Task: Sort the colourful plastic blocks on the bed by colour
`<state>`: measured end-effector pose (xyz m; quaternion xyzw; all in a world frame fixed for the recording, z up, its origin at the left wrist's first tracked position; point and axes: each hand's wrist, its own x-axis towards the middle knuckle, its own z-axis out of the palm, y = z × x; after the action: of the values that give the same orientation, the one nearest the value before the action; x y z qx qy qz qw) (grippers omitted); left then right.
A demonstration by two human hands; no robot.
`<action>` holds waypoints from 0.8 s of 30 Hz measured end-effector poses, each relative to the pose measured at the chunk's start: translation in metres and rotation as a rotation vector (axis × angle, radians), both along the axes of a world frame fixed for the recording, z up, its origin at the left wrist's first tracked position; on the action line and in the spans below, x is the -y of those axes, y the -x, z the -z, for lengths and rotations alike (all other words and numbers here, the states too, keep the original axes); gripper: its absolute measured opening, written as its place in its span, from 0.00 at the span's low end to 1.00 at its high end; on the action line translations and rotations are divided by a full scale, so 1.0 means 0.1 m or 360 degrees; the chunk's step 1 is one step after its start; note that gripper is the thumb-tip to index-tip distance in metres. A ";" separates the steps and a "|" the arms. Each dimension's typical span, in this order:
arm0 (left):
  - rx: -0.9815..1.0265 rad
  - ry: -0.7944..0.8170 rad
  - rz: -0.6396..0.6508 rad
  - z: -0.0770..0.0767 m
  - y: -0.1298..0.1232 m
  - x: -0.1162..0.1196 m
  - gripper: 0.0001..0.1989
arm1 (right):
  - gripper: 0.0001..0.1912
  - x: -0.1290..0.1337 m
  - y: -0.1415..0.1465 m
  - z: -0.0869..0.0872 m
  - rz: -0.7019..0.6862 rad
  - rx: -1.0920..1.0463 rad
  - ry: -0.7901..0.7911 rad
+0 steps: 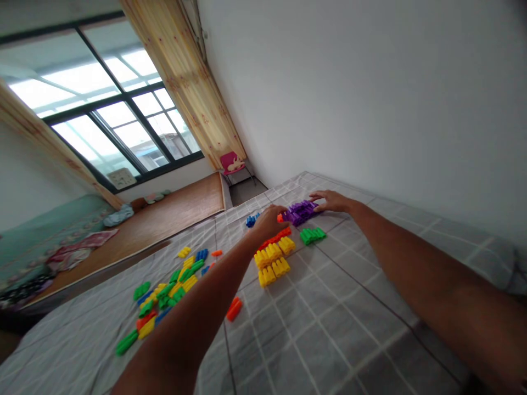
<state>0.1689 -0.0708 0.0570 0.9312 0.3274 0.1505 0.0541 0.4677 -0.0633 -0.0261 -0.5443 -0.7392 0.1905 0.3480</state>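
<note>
A cluster of purple plastic building blocks (300, 212) lies on the checked grey bed sheet, between my two hands. My left hand (268, 220) is at its left edge, thumb and fingers apart, with a bit of orange showing between them. At the right edge is my right hand (332, 201), its fingers spread and the thumb close to the purple blocks. Whether either hand touches them I cannot tell. Nearer to me are a row of red blocks (275, 239), partly behind my left wrist, rows of yellow blocks (274, 263) and a green group (313, 236).
Mixed green, yellow, blue and red blocks (168, 293) lie scattered to the left of my left forearm. A lone orange block (234, 309) sits nearer, and blue blocks (252, 220) beyond. The white wall (370, 99) borders the bed on the right; a pink chair (233, 163) stands behind.
</note>
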 end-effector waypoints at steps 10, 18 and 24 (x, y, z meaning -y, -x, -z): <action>-0.0147 -0.0031 -0.0148 0.23 -0.96 -0.22 0.22 | 0.16 0.03 -0.13 0.07 0.0502 -0.0394 -0.0177; -0.0280 0.0018 -0.0280 0.33 -1.05 -0.29 0.24 | 0.14 -0.03 -0.07 0.08 0.0479 -0.0423 -0.0212; 0.0087 -0.0023 -0.0167 0.20 -0.63 -0.25 0.25 | 0.18 0.05 -0.04 0.09 0.0574 -0.0266 -0.0210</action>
<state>0.2322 -0.0462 0.0373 0.9087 0.3730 0.1809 0.0484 0.4715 -0.0687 -0.0355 -0.6261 -0.6093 0.1208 0.4713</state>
